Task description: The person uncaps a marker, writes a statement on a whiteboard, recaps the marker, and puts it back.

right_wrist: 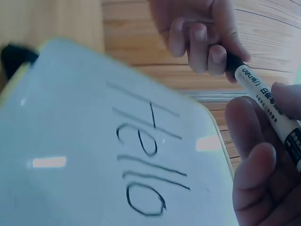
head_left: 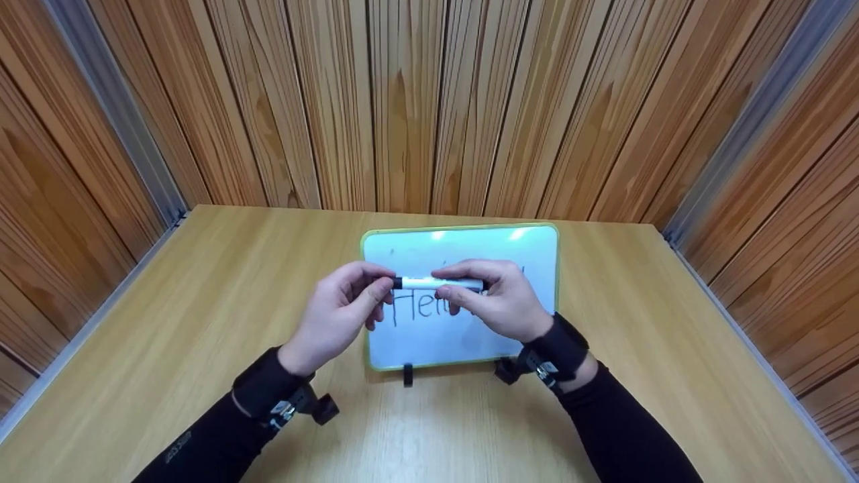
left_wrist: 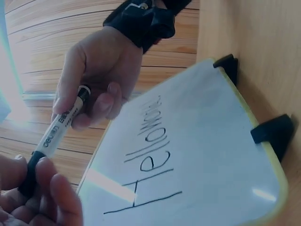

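Observation:
A whiteboard marker (head_left: pixel 419 283) with a white barrel and black cap is held level between both hands, in front of the whiteboard. My left hand (head_left: pixel 339 315) pinches the black cap (left_wrist: pixel 31 175) between thumb and fingers. Round the white barrel, towards its other end, my right hand (head_left: pixel 500 298) grips with thumb and fingers. Behind them stands a whiteboard (head_left: pixel 436 342) with a yellow-green frame. Black handwriting (left_wrist: pixel 146 155) reading "Hello world" runs across it; in the head view the right hand and marker hide part of it.
Black feet (head_left: pixel 408 375) hold up the whiteboard's lower edge on the wooden table (head_left: pixel 268 268). Wood-plank walls (head_left: pixel 402 100) rise behind and at both sides. Each wrist wears a black strap (head_left: pixel 265 384) with a small camera.

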`<act>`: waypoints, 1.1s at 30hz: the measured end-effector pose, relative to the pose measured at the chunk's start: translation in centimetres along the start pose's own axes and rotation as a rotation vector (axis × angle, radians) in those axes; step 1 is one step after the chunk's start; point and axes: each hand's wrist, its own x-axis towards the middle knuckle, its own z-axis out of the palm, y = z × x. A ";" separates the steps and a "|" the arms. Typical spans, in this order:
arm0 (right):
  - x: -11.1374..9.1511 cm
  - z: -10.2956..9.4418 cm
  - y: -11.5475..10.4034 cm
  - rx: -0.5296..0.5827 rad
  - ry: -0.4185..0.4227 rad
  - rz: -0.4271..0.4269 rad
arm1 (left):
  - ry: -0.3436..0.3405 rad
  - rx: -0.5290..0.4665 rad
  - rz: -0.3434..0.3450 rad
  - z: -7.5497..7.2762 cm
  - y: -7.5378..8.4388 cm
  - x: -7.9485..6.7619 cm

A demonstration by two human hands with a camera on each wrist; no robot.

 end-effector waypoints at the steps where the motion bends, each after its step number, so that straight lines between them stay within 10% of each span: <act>1: 0.0 -0.3 -0.1 -0.037 0.003 -0.019 | 0.002 0.009 -0.005 -0.2 0.0 0.0; 9: -1.4 -5.3 -0.1 -0.142 0.184 -0.075 | 0.150 0.006 -0.067 -3.0 -0.4 0.9; 23: -6.3 -14.3 0.1 -0.336 0.588 0.163 | 0.278 0.250 -0.137 -8.5 -3.7 1.4; 33: -9.5 -18.4 3.0 -0.453 0.675 0.428 | 0.289 0.442 -0.184 -12.5 -6.2 1.0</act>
